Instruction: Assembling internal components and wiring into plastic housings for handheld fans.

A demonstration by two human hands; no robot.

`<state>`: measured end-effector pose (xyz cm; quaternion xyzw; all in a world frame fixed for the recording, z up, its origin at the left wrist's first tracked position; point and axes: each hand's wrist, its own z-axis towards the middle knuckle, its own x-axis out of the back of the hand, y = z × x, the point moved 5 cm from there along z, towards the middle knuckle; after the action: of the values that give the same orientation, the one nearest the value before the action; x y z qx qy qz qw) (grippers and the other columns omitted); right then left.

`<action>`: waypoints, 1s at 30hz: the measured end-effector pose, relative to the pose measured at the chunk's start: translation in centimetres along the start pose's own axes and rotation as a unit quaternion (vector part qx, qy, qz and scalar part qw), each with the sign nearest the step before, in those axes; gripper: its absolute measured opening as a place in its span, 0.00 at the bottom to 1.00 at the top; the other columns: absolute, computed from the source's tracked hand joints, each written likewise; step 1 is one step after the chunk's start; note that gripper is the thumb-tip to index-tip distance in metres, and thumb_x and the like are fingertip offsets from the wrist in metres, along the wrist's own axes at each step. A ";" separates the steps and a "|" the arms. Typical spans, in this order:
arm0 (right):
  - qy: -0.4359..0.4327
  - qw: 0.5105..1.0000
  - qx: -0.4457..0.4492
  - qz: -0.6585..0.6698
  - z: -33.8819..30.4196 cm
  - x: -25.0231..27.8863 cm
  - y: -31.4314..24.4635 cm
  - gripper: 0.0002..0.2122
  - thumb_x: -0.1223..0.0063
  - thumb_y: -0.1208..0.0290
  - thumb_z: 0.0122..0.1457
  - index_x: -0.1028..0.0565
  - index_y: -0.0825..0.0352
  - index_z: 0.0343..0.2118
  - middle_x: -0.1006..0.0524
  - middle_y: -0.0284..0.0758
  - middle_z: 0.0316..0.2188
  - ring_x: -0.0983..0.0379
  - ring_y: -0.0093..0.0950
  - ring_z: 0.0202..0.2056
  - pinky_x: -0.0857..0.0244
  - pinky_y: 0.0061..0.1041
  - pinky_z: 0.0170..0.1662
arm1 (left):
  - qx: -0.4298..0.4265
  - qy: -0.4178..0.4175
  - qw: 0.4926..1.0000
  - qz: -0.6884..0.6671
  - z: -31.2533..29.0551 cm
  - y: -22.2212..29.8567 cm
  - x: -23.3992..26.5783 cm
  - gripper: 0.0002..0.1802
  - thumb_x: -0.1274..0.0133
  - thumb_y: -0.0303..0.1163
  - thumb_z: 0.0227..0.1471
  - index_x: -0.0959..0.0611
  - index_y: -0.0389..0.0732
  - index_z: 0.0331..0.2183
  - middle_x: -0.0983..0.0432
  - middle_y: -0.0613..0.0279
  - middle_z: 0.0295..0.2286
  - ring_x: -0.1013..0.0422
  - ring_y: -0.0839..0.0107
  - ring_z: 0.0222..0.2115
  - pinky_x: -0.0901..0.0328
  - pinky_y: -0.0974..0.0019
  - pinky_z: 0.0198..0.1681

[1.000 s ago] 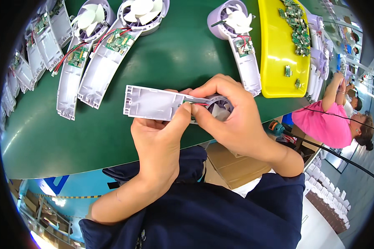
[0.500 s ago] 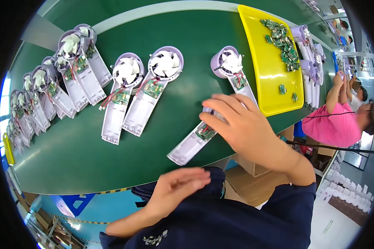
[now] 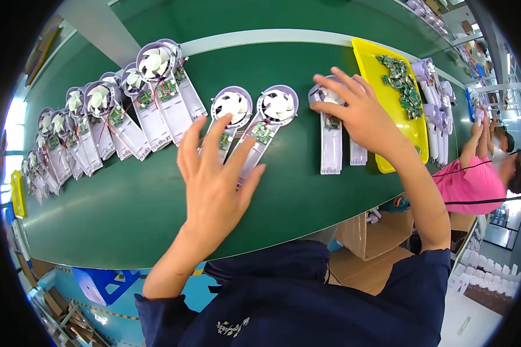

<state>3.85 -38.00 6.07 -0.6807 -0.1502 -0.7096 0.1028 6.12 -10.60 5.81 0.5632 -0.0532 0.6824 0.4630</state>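
My left hand [image 3: 214, 173] is open, fingers spread above two pale lilac handheld-fan halves. One fan half [image 3: 279, 105] has white blades, a green circuit board and red wires; its neighbour [image 3: 231, 104] is partly covered by my fingers. My right hand [image 3: 367, 118] spreads over the round head of another fan half [image 3: 331, 150], fingers apart, the thumb along the head's front. Whether the fingertips touch it is hard to see. Beside it, under my wrist, shows the lower end of one more handle [image 3: 358, 154].
A yellow tray [image 3: 388, 165] with a pile of green circuit boards [image 3: 402, 87] stands at the right. A row of fan halves [image 3: 113, 115] leans along the left. More lilac parts [image 3: 437, 115] lie beyond the tray. A person in pink [image 3: 472, 182] sits farther right.
My right hand has moved up from the tilted fan handle to a fan head; the handle near the edge now stands upright beside another. My left hand has reached forward over the two middle fan halves.
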 end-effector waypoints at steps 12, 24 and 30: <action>0.173 0.962 0.008 0.213 3.3 0.0 -8.5 0.05 0.33 0.70 0.52 0.17 0.58 0.32 0.27 0.28 0.60 0.39 0.37 0.66 0.49 0.47 0.64 | 0.009 -0.068 0.997 0.027 -2.6 1.8 -1.6 0.19 0.34 0.27 0.48 0.15 0.44 0.45 0.29 0.60 0.59 0.44 0.45 0.65 0.56 0.33 0.68; 0.163 0.956 -0.012 0.244 -3.1 0.8 -9.2 0.07 0.30 0.72 0.51 0.19 0.60 0.33 0.16 0.26 0.44 0.26 0.37 0.56 0.45 0.43 0.61 | 0.014 -0.090 0.980 -0.175 -6.7 4.6 -2.8 0.20 0.40 0.20 0.47 0.17 0.36 0.46 0.29 0.50 0.54 0.30 0.51 0.52 0.36 0.49 0.55; 0.168 0.968 0.018 0.187 -4.2 0.6 -10.9 0.06 0.30 0.68 0.51 0.17 0.54 0.32 0.16 0.23 0.43 0.28 0.35 0.56 0.48 0.46 0.62 | 0.022 -0.074 0.973 -0.217 -5.5 4.5 -3.6 0.22 0.38 0.17 0.46 0.19 0.35 0.46 0.28 0.46 0.55 0.28 0.47 0.48 0.30 0.51 0.49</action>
<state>-3.91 -29.31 5.72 -0.5658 -0.0137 -0.7791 0.2698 -1.18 -12.00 2.93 0.6198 0.0513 0.5233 0.5825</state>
